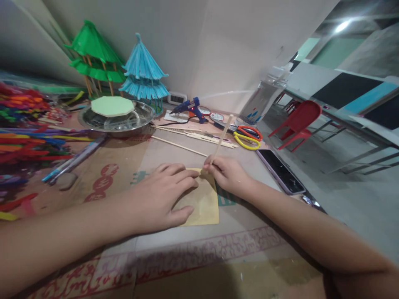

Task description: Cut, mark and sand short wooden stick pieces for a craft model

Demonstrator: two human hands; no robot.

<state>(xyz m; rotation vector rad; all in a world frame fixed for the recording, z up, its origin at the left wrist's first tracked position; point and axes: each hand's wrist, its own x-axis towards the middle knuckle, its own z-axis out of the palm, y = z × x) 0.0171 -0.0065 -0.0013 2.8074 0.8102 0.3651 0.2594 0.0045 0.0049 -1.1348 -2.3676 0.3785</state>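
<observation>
My left hand (165, 195) lies flat on a yellow sheet (207, 205), fingers stretched out toward its far edge, and covers much of its left part. At the sheet's far right corner, my right hand (229, 174) pinches a thin wooden stick (222, 139). The stick tilts up and to the right, with its lower end close to the sheet. Whether its tip touches the sheet is hidden by my fingers. More thin sticks (181, 145) lie just beyond my hands on the cardboard-covered table (162, 245).
Scissors (249, 137), a blue glue gun (195, 109) and a phone (280, 170) lie around the far and right sides. A metal tray (116, 131) holds a pale green octagon (112, 106). Green (93, 52) and blue (145, 70) pagoda models stand behind. Colourful pipe cleaners (28, 145) crowd the left.
</observation>
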